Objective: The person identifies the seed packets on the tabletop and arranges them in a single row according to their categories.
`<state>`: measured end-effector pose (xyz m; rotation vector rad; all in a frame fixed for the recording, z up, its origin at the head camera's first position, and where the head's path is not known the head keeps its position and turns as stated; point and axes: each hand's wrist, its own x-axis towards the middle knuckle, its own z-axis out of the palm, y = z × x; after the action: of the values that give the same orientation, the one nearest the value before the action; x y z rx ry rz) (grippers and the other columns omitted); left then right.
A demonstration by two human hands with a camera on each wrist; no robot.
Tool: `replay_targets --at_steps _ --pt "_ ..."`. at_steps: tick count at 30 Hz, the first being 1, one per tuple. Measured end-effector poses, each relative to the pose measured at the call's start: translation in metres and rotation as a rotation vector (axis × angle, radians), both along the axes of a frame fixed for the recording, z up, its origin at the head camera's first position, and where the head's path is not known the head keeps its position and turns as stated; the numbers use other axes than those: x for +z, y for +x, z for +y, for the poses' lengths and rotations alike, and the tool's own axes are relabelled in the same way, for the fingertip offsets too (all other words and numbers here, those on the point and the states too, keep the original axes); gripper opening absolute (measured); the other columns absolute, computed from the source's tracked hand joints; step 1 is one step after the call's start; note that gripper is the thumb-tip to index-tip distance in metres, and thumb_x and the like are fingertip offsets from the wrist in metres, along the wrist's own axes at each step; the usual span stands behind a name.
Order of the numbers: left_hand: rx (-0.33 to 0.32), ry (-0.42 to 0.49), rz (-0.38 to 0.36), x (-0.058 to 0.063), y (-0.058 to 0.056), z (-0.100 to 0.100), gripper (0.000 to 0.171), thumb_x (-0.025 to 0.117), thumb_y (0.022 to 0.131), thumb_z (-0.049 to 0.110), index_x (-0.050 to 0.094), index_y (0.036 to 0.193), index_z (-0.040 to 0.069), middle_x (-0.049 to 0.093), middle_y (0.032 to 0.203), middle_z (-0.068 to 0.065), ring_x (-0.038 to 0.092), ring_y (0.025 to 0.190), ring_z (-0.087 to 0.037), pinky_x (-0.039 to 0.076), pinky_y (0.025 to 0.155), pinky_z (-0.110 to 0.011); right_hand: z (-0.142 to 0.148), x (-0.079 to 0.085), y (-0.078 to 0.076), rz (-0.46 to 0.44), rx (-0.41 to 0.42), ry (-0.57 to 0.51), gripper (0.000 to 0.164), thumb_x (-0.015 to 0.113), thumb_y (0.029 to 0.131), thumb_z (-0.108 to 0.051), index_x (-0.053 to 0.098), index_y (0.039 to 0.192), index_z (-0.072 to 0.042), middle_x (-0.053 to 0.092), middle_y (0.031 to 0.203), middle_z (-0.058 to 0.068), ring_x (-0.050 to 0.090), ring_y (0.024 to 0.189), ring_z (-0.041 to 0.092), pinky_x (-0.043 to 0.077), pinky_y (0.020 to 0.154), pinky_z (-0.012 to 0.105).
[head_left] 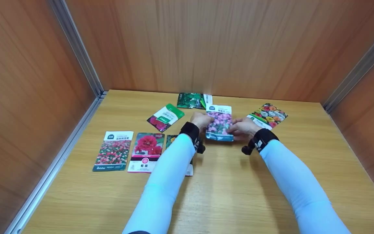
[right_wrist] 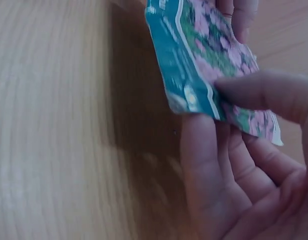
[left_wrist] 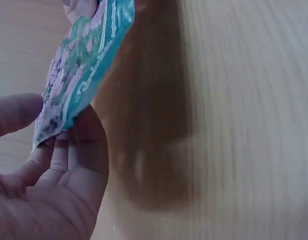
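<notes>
A seed packet with pink flowers (head_left: pixel 218 123) and a teal bottom band is held up off the table between both hands. My left hand (head_left: pixel 202 120) pinches its left edge, thumb on the printed face and fingers behind, as the left wrist view shows on the packet (left_wrist: pixel 76 70). On the opposite edge, my right hand (head_left: pixel 243 126) pinches it the same way; in the right wrist view the thumb presses the flower print (right_wrist: pixel 229 55). Below the packet, its shadow falls on the wooden table (head_left: pixel 226 182).
Left of the hands lie a red-and-white flower packet (head_left: pixel 113 151), a red rose-like flower packet (head_left: pixel 148 148) and one partly hidden under the left sleeve (head_left: pixel 189 170). Farther back are a green-topped packet (head_left: pixel 166 117), a dark green one (head_left: pixel 191 100) and a multicoloured flower packet (head_left: pixel 269 115). Wooden walls enclose the table.
</notes>
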<state>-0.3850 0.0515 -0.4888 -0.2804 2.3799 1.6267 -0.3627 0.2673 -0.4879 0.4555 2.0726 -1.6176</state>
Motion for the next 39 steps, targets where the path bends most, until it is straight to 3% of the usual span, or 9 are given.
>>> replay_targets --at_steps 3,9,13,18,24,32,39 --pt "-0.021 -0.025 -0.01 0.001 0.0 -0.005 0.01 0.085 0.088 0.017 0.077 0.088 0.011 0.063 0.095 -0.001 0.056 0.091 -0.018 0.047 0.079 -0.028 -0.002 -0.002 0.0 -0.005 0.009 -0.02 0.04 0.083 0.094 -0.021 0.063 0.127 -0.011 0.066 0.121 0.008 0.07 0.099 0.019 0.062 0.085 0.032" --pt "-0.114 -0.036 -0.02 0.006 0.005 -0.014 0.02 0.086 0.088 0.016 0.071 0.076 0.012 0.061 0.087 0.001 0.055 0.085 -0.016 0.046 0.076 -0.028 -0.002 -0.003 0.0 0.018 -0.024 -0.018 0.032 0.074 0.102 -0.032 0.068 0.125 -0.011 0.068 0.115 0.006 0.068 0.093 0.018 0.062 0.081 0.027" --pt "-0.139 -0.147 -0.019 0.014 0.011 -0.02 0.017 0.089 0.087 0.019 0.075 0.085 0.01 0.064 0.091 0.0 0.06 0.086 -0.016 0.054 0.08 -0.029 -0.005 0.0 0.003 0.023 0.0 -0.003 0.032 0.077 0.1 -0.029 0.068 0.125 -0.011 0.071 0.112 0.005 0.068 0.09 0.017 0.062 0.081 0.028" --pt "-0.196 -0.244 -0.088 0.026 0.017 -0.027 0.023 0.09 0.087 0.019 0.076 0.1 0.006 0.067 0.098 -0.005 0.066 0.084 -0.018 0.062 0.086 -0.034 -0.007 -0.001 0.008 0.011 0.028 -0.008 0.033 0.08 0.098 -0.022 0.066 0.125 -0.009 0.074 0.103 0.004 0.07 0.08 0.014 0.062 0.076 0.026" --pt "-0.246 -0.247 -0.143 0.028 0.02 -0.034 0.027 0.09 0.085 0.007 0.07 0.102 0.002 0.07 0.096 -0.009 0.073 0.067 -0.019 0.065 0.069 -0.031 -0.009 -0.006 0.017 0.024 0.066 0.025 0.026 0.082 0.095 -0.018 0.07 0.115 -0.008 0.077 0.093 0.004 0.069 0.068 0.013 0.061 0.065 0.023" --pt "-0.392 -0.35 -0.163 0.028 0.033 -0.044 0.019 0.083 0.09 0.004 0.068 0.101 0.0 0.07 0.088 -0.012 0.069 0.056 -0.017 0.061 0.056 -0.027 -0.017 -0.012 0.029 0.011 0.212 0.076 0.016 0.084 0.094 -0.022 0.073 0.097 -0.01 0.075 0.076 0.003 0.066 0.057 0.01 0.057 0.055 0.022" --pt "-0.482 -0.44 -0.172 0.031 0.046 -0.046 0.008 0.077 0.094 0.003 0.072 0.098 -0.003 0.069 0.067 -0.009 0.063 0.049 -0.013 0.053 0.046 -0.023 -0.019 -0.019 0.038 -0.003 0.282 0.095 0.016 0.083 0.094 -0.023 0.073 0.095 -0.01 0.076 0.077 0.003 0.066 0.057 0.009 0.055 0.053 0.02"
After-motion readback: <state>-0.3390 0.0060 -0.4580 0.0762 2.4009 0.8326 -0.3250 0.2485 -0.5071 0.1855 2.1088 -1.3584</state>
